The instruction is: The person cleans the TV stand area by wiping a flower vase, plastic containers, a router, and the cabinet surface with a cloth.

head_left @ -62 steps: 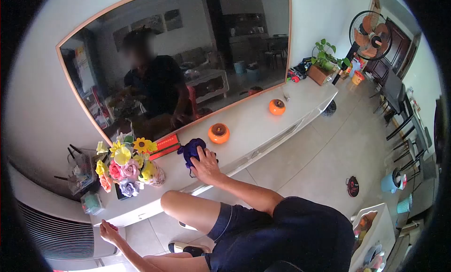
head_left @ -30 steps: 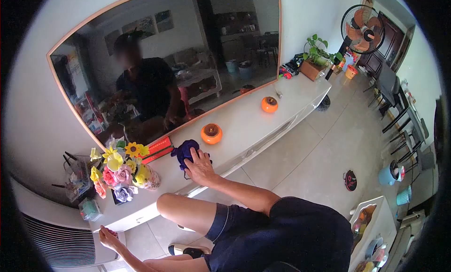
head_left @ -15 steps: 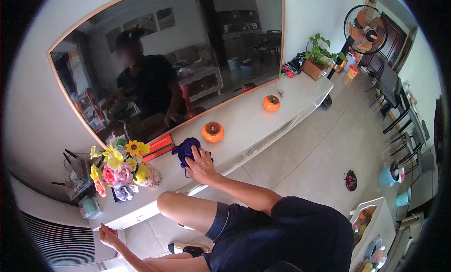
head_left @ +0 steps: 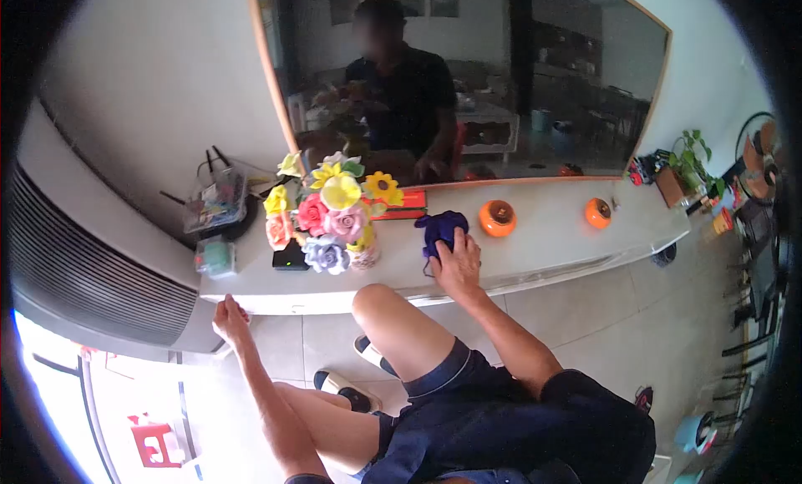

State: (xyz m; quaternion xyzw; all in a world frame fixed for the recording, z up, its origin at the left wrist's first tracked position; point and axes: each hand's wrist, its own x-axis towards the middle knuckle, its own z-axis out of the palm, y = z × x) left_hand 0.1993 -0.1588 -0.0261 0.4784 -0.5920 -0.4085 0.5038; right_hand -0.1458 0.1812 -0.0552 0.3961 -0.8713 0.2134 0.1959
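My right hand (head_left: 460, 263) lies over a dark purple cloth (head_left: 443, 229), bunched up on the white TV cabinet (head_left: 535, 263). Its fingers press into the fabric, and a thin dark loop hangs from the cloth's near side. Left of the cloth stands a vase of artificial flowers (head_left: 334, 212), with a flat red box (head_left: 409, 203) behind. To the cloth's right sits a round orange jar (head_left: 498, 219). My left hand (head_left: 229, 321) is closed near the cabinet's left front corner; a bit of red shows at its fingers, too small to name.
A large TV (head_left: 476, 91) rises behind the cabinet. Farther right are a second orange jar (head_left: 597, 213), a potted plant (head_left: 690, 162) and a fan (head_left: 762, 160). A small clear box (head_left: 217, 258) and a black device (head_left: 290, 257) occupy the left end, beside a grey slatted unit (head_left: 92, 258).
The head view has turned left, so the cabinet appears more level and shifted right. My right hand stays on the purple cloth. My left hand remains closed by the cabinet's left end.
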